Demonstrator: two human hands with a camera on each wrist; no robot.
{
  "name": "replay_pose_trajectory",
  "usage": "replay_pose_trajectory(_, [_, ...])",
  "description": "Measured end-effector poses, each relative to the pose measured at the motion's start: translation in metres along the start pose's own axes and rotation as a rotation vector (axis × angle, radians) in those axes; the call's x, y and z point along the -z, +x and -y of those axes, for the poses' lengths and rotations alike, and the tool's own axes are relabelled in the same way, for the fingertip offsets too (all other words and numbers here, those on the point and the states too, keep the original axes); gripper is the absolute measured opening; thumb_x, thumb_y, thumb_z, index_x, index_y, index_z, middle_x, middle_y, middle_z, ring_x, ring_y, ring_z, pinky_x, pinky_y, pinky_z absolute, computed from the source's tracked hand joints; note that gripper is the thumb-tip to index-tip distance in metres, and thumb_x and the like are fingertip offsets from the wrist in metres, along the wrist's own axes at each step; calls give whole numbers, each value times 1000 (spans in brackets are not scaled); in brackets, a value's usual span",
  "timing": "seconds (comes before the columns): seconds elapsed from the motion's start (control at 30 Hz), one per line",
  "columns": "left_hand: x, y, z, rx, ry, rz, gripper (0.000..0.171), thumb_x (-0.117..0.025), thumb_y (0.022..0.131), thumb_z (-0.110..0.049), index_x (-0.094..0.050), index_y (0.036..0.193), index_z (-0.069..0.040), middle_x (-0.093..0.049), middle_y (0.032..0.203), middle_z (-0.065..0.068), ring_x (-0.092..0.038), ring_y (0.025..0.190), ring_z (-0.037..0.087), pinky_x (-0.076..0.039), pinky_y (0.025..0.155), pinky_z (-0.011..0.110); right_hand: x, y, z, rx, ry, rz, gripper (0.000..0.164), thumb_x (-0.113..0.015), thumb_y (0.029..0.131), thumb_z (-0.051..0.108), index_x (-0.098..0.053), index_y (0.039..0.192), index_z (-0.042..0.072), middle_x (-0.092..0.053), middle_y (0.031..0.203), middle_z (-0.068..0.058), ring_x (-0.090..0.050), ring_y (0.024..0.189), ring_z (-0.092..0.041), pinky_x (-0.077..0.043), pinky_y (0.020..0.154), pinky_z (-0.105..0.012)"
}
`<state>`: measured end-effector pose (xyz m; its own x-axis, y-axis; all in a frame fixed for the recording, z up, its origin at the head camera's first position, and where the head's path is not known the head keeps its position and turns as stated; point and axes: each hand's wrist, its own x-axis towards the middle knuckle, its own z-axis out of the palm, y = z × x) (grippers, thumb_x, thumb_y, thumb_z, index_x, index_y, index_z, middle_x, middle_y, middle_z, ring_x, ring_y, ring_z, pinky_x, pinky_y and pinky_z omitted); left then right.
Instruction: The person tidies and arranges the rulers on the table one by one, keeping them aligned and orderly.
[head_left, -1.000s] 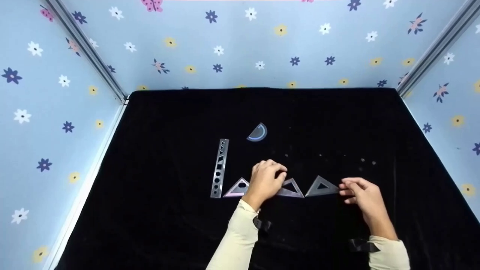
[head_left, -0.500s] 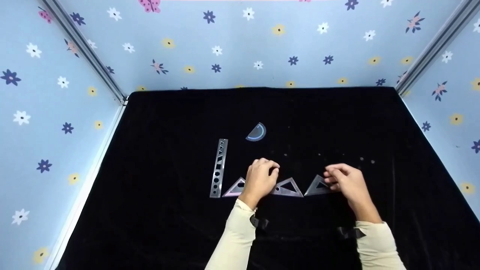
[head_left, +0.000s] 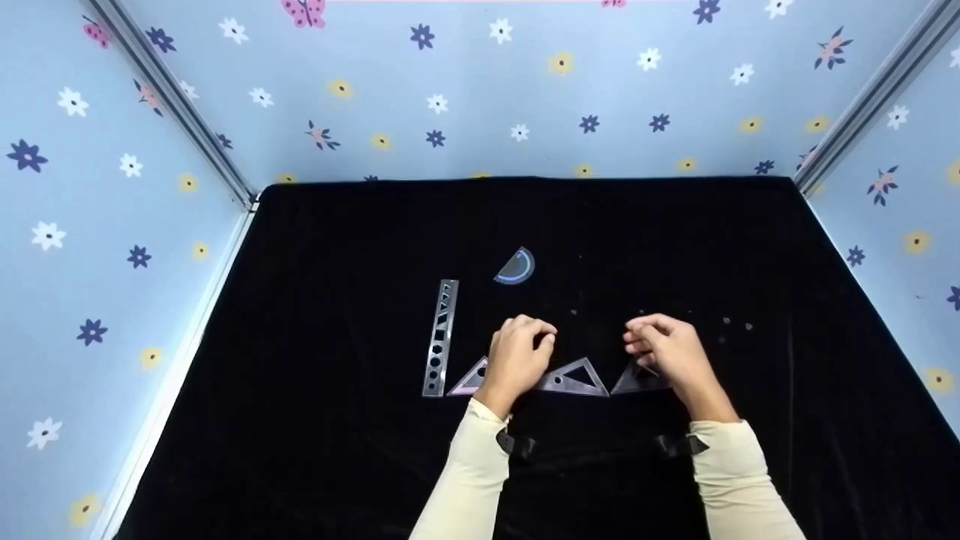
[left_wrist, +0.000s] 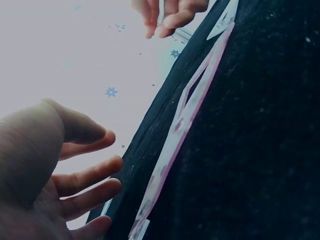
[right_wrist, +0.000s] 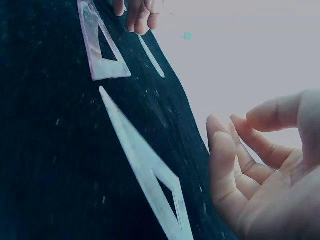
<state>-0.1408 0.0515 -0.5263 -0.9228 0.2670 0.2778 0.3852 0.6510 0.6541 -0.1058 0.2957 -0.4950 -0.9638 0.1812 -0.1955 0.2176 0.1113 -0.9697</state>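
Observation:
My left hand (head_left: 519, 358) hovers over a clear, pink-edged drawing template (head_left: 577, 384), its fingers relaxed with nothing between them. That template has triangular cut-outs and small holes; the hand hides its middle in the head view. To the right, my right hand (head_left: 671, 356) hangs above a clear set square (right_wrist: 145, 157), thumb and fingers loosely bent and nothing visible between them. In the head view this hand covers much of the set square. A clear ruler (head_left: 433, 379) with cut-out shapes lies lengthwise at the left end of the row. Farther back lies a small protractor (head_left: 514, 268) with a blue arc.
Black cloth (head_left: 337, 300) covers the table. Light blue walls (head_left: 480, 82) with printed flowers stand behind and at both sides, with metal posts (head_left: 874, 94) in the corners. Small pale specks (head_left: 737, 323) dot the cloth at the right.
My right hand has left the right tip of the set square and moved left and away from me, over it. My left hand has shifted slightly left. The pieces lie where they were.

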Motion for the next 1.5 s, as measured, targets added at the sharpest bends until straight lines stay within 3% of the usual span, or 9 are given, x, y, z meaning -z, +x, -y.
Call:
replay_pose_trajectory(0.33, [1,-1,0,8,26,-29,14,-67,92,-23,-78,99,-20,-70,103,-3,-61,102,20,-46,90,41,-20,18,7,-6,9,73,25,-58,99,7,-61,113,-14,-70,84,-9,-67,69,-14,-53,55,-24])
replay_pose_trajectory(0.53, [-1,-3,4,38,53,13,14,-66,92,-24,-78,99,-22,-70,103,-4,-61,102,19,-44,92,41,-31,27,10,-13,-23,92,26,-56,99,7,-62,114,-13,-70,86,-9,-68,71,-15,-54,57,-25])
replay_pose_trajectory(0.8, [4,4,10,12,106,71,13,-67,92,-26,-77,100,-22,-69,100,-2,-62,99,21,-46,88,42,-41,37,6,-15,-83,109,28,-55,96,6,-63,115,-12,-70,84,-9,-68,71,-15,-55,58,-26])
replay_pose_trajectory(1.03, [20,18,15,101,95,140,19,-65,94,-28,-76,107,-20,-68,106,1,-60,106,23,-45,92,44,-46,47,10,-31,-130,135,27,-55,98,9,-64,116,-9,-70,85,-8,-68,71,-15,-55,59,-27])
replay_pose_trajectory(1.23, [27,23,16,136,102,170,21,-65,94,-28,-75,108,-16,-66,111,3,-57,109,24,-46,90,47,-52,57,14,-36,-160,151,29,-56,97,10,-64,116,-9,-70,85,-8,-68,72,-15,-55,60,-27])
replay_pose_trajectory(1.5, [38,32,19,193,149,266,27,-64,96,-32,-73,114,-14,-62,122,5,-55,116,26,-46,92,48,-67,67,18,-27,-185,176,26,-54,96,7,-64,114,-9,-70,86,-9,-68,73,-16,-55,60,-27])
